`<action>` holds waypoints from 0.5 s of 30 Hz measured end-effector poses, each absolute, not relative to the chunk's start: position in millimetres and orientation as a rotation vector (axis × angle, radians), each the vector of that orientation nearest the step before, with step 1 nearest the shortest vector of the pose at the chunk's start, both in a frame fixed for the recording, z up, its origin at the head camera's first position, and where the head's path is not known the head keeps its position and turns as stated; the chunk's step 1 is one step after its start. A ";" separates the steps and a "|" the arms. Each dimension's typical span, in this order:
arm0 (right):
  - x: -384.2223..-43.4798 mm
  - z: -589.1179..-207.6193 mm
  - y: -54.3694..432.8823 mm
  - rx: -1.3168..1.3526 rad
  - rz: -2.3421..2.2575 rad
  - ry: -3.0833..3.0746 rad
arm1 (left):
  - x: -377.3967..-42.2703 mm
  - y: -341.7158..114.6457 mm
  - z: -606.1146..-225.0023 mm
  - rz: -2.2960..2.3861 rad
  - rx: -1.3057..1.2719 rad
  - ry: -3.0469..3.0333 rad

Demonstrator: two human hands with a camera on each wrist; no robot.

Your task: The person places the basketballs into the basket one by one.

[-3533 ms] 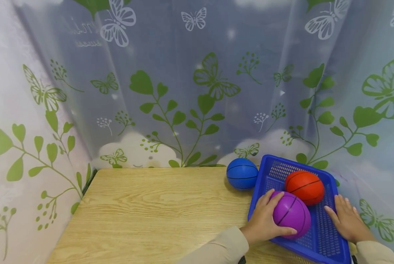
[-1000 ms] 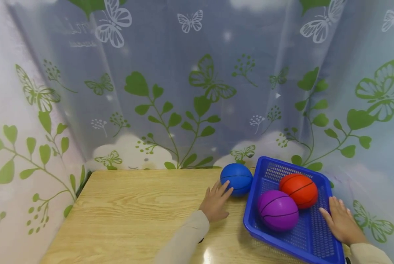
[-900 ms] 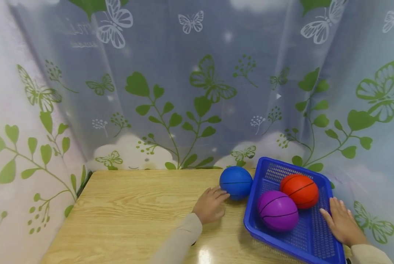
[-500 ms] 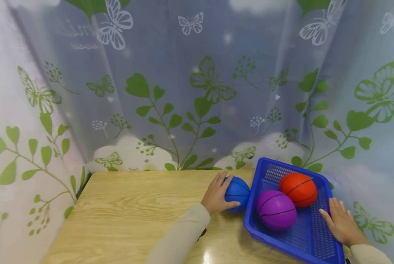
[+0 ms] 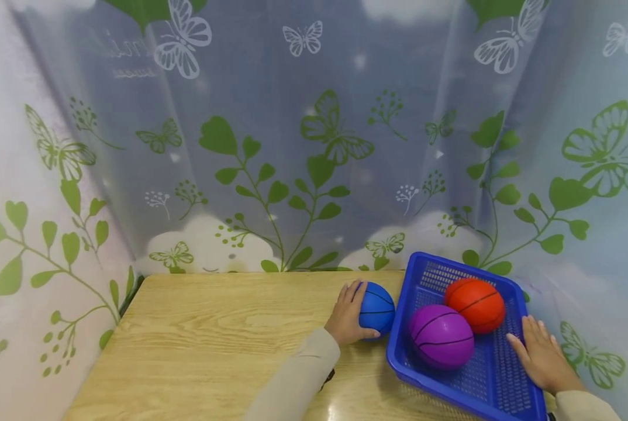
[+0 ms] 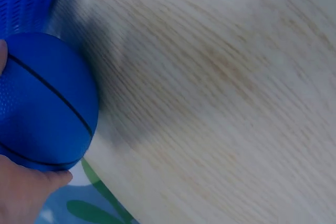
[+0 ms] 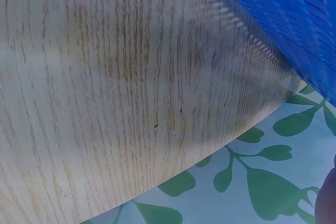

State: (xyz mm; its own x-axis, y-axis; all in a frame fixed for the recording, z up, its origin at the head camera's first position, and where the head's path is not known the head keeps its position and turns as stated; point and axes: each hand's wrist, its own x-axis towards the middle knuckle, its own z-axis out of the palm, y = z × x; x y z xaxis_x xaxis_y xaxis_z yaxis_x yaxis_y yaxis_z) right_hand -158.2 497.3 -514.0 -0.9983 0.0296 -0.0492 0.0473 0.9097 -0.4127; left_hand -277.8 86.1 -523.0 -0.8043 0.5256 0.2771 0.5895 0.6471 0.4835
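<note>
Lower right of centre in head view, we saw blue ball rightward of left hand, fingers and thumb curled round it; no long axis evident. Left hand nearer; right hand, lower right, rested straight-fingered on rim of blue basket.

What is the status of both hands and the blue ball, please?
Left hand gripping blue ball. Right hand at right rim of basket. Blue ball outside; basket's left wall between it and purple ball.
</note>
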 end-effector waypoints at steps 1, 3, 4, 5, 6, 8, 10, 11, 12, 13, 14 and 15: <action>-157.9 -514.6 497.6 0.060 -0.655 3.032 | -277.4 86.7 -523.8 -0.887 -0.928 -2.747; -157.4 -515.6 497.9 0.059 -0.658 3.035 | -276.5 88.0 -524.9 -0.920 -0.922 -2.738; -157.3 -516.0 497.9 0.060 -0.657 3.039 | -275.8 88.4 -525.3 -0.931 -0.911 -2.739; -157.1 -516.6 498.0 0.059 -0.656 3.043 | -275.3 88.8 -525.7 -0.941 -0.899 -2.738; -157.1 -517.3 498.1 0.056 -0.653 3.048 | -274.8 88.9 -526.2 -0.948 -0.885 -2.739; -157.0 -517.9 498.2 0.054 -0.648 3.055 | -273.8 88.3 -526.0 -0.988 -0.861 -2.734; -156.9 -518.2 498.5 0.050 -0.648 3.059 | -273.2 87.4 -526.3 -1.012 -0.833 -2.733; -156.8 -518.3 498.6 0.048 -0.646 3.063 | -273.2 86.9 -526.6 -1.024 -0.821 -2.728; -156.8 -518.2 498.6 0.048 -0.647 3.062 | -273.2 86.4 -527.1 -1.032 -0.811 -2.721; -156.9 -518.0 498.4 0.048 -0.646 3.062 | -273.4 86.1 -527.5 -1.039 -0.801 -2.716; -157.1 -517.8 498.4 0.049 -0.648 3.061 | -273.8 85.9 -528.0 -1.042 -0.789 -2.714; -157.3 -517.7 498.2 0.050 -0.649 3.060 | -274.1 85.6 -528.4 -1.047 -0.777 -2.709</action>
